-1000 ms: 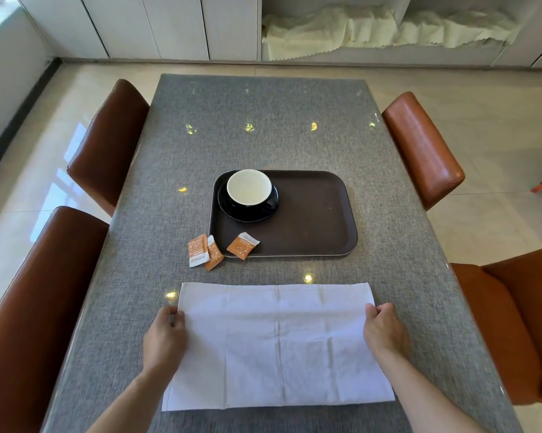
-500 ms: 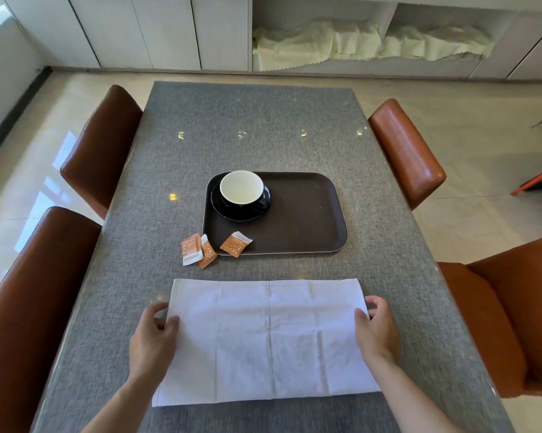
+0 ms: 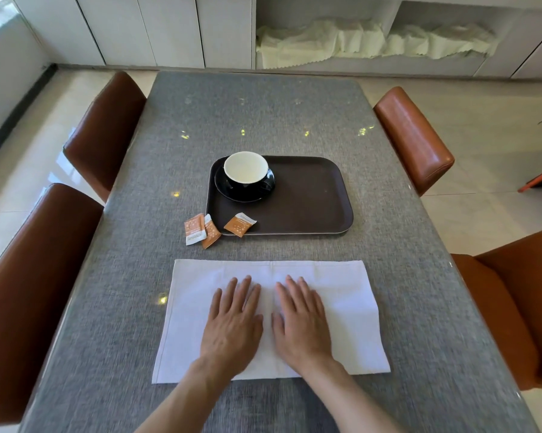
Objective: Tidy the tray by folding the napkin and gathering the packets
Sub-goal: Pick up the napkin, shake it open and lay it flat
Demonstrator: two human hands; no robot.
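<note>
A white napkin (image 3: 341,295) lies flat on the grey table, folded to a wide rectangle, just in front of me. My left hand (image 3: 232,323) and my right hand (image 3: 301,320) rest palm down side by side on its middle, fingers extended, holding nothing. Beyond the napkin sits a dark brown tray (image 3: 310,207). One orange packet (image 3: 239,225) lies across the tray's near left rim. Two more orange packets (image 3: 200,231) overlap on the table just left of the tray.
A black cup with a white inside (image 3: 246,170) stands on a black saucer in the tray's far left corner. Brown chairs (image 3: 104,132) flank both long sides of the table (image 3: 263,120). Pale cloths lie on a shelf at the back.
Both hands have left the napkin's left and right edges and come together flat on its middle. The napkin, tray and packets lie as before; the camera view has shifted slightly.
</note>
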